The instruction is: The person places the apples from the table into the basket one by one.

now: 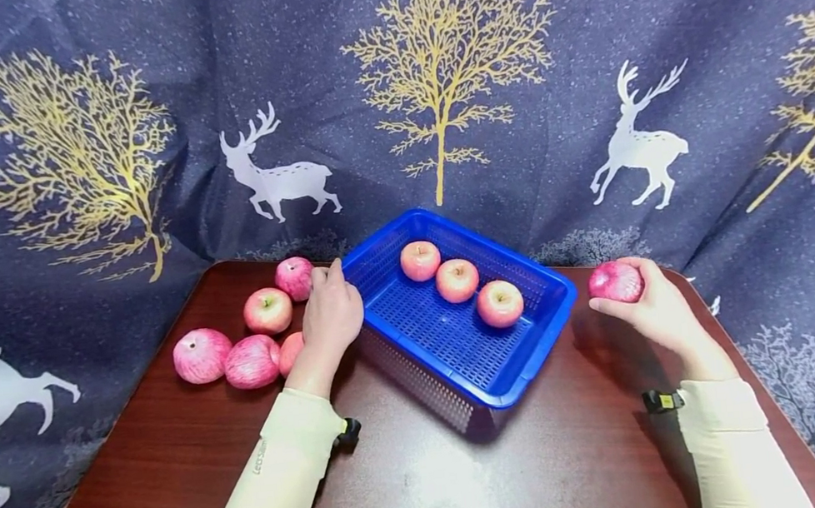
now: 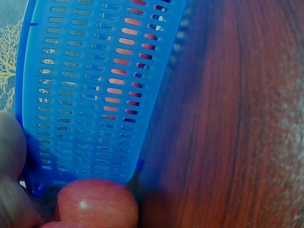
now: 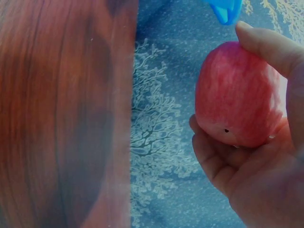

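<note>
Now, right hand gripping one apple, left hand, hold unclear, three basketed apples

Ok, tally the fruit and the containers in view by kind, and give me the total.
Blue perforated plastic basket: 1
Round pink-red apples: 9 (3 inside the basket, 5 to its left with one partly hidden, 1 in the right hand)
Total: 10

The head view showed 9 apples, 2 hands, 1 blue basket, 1 table, 1 backdrop, 3 golden trees and 2 whole white deer.
</note>
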A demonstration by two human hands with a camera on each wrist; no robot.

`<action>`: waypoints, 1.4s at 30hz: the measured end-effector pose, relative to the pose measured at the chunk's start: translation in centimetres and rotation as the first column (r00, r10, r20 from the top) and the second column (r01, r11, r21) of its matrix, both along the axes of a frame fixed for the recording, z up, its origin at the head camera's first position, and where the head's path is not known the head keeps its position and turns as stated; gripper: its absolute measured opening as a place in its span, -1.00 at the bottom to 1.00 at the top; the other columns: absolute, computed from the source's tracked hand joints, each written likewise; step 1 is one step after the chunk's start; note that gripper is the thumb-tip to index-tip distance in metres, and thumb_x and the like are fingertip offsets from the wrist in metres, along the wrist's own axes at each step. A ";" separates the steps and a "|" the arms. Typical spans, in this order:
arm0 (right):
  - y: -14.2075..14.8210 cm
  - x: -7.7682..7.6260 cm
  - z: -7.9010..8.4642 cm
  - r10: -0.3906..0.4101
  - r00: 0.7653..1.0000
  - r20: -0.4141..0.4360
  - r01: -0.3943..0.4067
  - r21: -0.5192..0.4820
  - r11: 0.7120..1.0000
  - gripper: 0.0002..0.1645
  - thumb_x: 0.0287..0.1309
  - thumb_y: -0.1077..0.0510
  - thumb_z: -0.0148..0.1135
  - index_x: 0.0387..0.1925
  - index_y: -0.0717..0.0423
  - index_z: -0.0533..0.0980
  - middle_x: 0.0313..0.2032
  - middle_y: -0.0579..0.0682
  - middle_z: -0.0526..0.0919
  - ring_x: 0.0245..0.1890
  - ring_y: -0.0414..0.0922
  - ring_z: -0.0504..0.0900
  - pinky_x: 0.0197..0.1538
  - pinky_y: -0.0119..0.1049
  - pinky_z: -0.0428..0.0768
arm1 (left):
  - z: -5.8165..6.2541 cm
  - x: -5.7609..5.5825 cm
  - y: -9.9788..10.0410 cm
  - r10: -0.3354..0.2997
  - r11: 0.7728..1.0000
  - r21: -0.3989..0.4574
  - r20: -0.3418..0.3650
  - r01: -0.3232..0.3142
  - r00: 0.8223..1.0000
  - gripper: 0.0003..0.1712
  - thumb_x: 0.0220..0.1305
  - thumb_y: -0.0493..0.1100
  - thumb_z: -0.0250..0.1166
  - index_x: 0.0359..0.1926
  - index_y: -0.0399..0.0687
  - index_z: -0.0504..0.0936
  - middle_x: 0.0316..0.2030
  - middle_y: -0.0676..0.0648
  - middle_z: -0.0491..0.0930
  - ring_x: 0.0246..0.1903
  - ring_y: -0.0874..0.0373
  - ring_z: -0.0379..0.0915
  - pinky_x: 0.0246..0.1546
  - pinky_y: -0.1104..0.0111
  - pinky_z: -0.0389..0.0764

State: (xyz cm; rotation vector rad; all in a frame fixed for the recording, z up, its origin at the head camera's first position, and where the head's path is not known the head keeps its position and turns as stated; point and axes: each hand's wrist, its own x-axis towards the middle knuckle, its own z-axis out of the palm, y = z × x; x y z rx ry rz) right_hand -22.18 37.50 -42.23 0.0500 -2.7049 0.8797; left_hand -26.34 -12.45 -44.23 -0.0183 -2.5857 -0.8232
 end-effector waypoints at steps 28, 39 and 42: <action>-6.5 -1.8 5.6 0.110 0.990 -0.084 -0.114 -0.046 0.992 0.03 -0.20 -0.30 0.55 0.23 0.03 0.29 0.01 0.07 0.51 -0.06 0.02 0.50 0.00 0.00 0.41 | 0.2 0.0 0.2 0.005 1.000 0.007 0.013 -0.005 1.000 -0.41 0.39 -0.15 -0.04 0.41 -0.17 0.28 0.10 -0.31 0.33 -0.06 -0.24 0.45 -0.13 -0.07 0.51; -9.1 -2.9 7.3 0.200 0.978 -0.055 -0.200 0.016 0.980 0.04 -0.27 -0.40 0.53 0.16 -0.01 0.30 -0.04 0.03 0.53 -0.10 -0.01 0.52 -0.02 -0.03 0.43 | 0.1 0.1 0.0 0.011 1.000 0.013 0.026 -0.012 1.000 -0.40 0.39 -0.16 -0.03 0.42 -0.15 0.28 0.10 -0.29 0.33 -0.04 -0.23 0.43 -0.12 -0.06 0.51; -9.7 -3.1 7.7 0.218 0.975 -0.041 -0.217 0.021 0.976 0.04 -0.29 -0.41 0.53 0.15 -0.03 0.29 -0.07 0.01 0.55 -0.14 -0.03 0.54 -0.05 -0.06 0.46 | 0.1 0.1 0.0 0.012 1.000 0.007 0.026 -0.012 1.000 -0.40 0.39 -0.16 -0.03 0.42 -0.15 0.28 0.11 -0.29 0.33 -0.05 -0.24 0.44 -0.13 -0.07 0.51</action>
